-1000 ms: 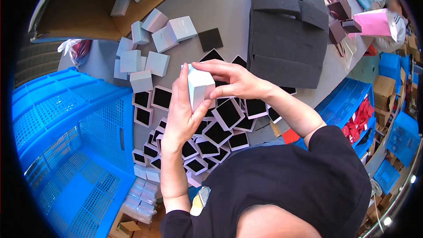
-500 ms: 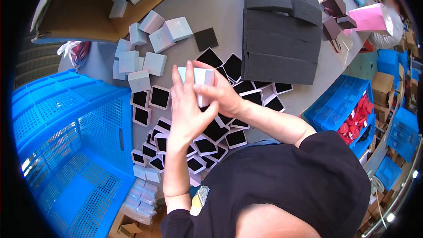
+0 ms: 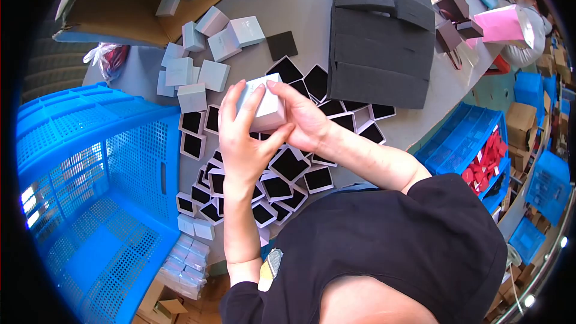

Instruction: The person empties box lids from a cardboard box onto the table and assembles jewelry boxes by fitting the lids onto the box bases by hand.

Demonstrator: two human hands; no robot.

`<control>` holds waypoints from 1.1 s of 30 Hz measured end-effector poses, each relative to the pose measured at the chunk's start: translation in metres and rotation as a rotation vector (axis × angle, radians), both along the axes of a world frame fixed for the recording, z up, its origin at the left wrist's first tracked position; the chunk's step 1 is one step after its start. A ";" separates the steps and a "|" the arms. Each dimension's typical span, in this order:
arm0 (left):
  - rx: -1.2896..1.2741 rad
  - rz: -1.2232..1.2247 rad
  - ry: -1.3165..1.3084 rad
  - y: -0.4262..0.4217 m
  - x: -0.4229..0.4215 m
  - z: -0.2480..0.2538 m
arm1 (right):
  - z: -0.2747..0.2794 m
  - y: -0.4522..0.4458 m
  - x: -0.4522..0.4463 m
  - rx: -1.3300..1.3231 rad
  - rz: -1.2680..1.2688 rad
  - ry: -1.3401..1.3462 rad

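A small white gift box (image 3: 268,110) is held between both hands above the grey table (image 3: 288,12). My left hand (image 3: 243,138) grips it from the left, its fingers over the lid and thumb beneath. On the other side, my right hand (image 3: 305,120) closes around the right edge, with a finger on the top corner. Below and around the hands lie many open box halves (image 3: 290,165) with black inserts, some overlapping. Closed pale boxes (image 3: 213,75) sit in a loose group beyond my left hand. A black foam square (image 3: 282,45) lies farther back.
Black foam sheets (image 3: 381,54) are stacked on the right. A large blue crate (image 3: 171,171) stands at left, with a cardboard carton (image 3: 120,30) holding boxes behind it. Dark paper bags (image 3: 453,7) and a pink bag (image 3: 501,26) lie far right, near another person's sleeve (image 3: 528,51).
Both hands have turned the box, so its lid now faces up more and its side shows. My left hand has shifted slightly left. The whole view has moved a little.
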State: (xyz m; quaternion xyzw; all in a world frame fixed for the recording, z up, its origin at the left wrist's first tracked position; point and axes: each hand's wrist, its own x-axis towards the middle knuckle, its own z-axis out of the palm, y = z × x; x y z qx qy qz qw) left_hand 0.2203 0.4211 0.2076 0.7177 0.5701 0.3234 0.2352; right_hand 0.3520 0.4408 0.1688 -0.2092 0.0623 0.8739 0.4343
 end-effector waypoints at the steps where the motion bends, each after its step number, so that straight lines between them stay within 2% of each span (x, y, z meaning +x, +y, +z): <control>1: 0.025 0.025 0.017 -0.005 0.004 0.002 | 0.002 -0.003 -0.002 0.033 -0.023 -0.022; 4: 0.098 0.080 0.077 -0.017 0.010 0.007 | 0.011 -0.009 -0.004 0.038 -0.028 -0.016; 11: 0.289 0.017 0.205 -0.043 0.004 0.009 | 0.025 -0.035 -0.010 0.196 -0.051 -0.084; 15: 0.032 -0.278 0.024 -0.061 -0.020 0.048 | 0.044 -0.056 -0.006 0.115 -0.046 0.016; 16: -0.069 -0.324 -0.047 -0.068 -0.031 0.039 | 0.043 -0.062 -0.007 0.188 -0.024 -0.026; 17: -0.047 -0.329 -0.088 -0.075 -0.040 0.028 | 0.037 -0.069 -0.008 0.266 -0.006 -0.069; 19: 0.024 -0.058 -0.334 -0.092 -0.033 0.014 | 0.030 -0.080 -0.008 0.424 0.019 -0.167; 20: -0.092 0.134 -0.659 -0.106 -0.018 0.016 | 0.034 -0.091 -0.008 0.366 0.031 -0.201; 21: -0.164 0.268 -0.671 -0.113 -0.021 0.012 | 0.035 -0.101 -0.011 0.374 0.012 -0.227; 23: -0.380 0.170 -0.897 -0.127 -0.047 -0.022 | 0.030 -0.117 -0.020 0.464 0.028 -0.374; 26: -0.670 0.163 -1.033 -0.143 -0.049 -0.010 | 0.022 -0.131 -0.020 0.548 0.115 -0.684; 28: -0.630 0.146 -1.033 -0.146 -0.058 -0.020 | 0.037 -0.128 -0.010 0.609 0.301 -0.879; 29: -0.608 0.140 -1.035 -0.145 -0.062 -0.023 | 0.027 -0.120 -0.005 0.763 0.405 -1.025; 31: -0.491 0.232 -0.867 -0.137 -0.073 -0.027 | 0.024 -0.106 0.013 0.757 0.505 -0.880; 33: -0.361 0.332 -0.761 -0.116 -0.088 -0.036 | 0.028 -0.082 0.048 0.799 0.614 -0.868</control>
